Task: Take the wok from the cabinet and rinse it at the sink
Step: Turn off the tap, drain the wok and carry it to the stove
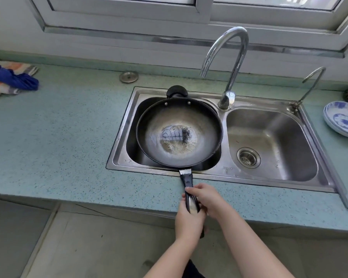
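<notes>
**Wok at the sink, rinse unfinished**

The tabletop [58, 137] carried the sink [121, 149]; the wok [199, 121] sat in its left basin, out of the cabinet, so the fetching was done; the faucet [235, 63] showed no stream; a shiny pool lay in the wok's bottom, perhaps water; swilling and tipping out were left, I judged; my left hand [189, 219] and right hand [207, 197] both had fingers curled round the handle [187, 180].
</notes>
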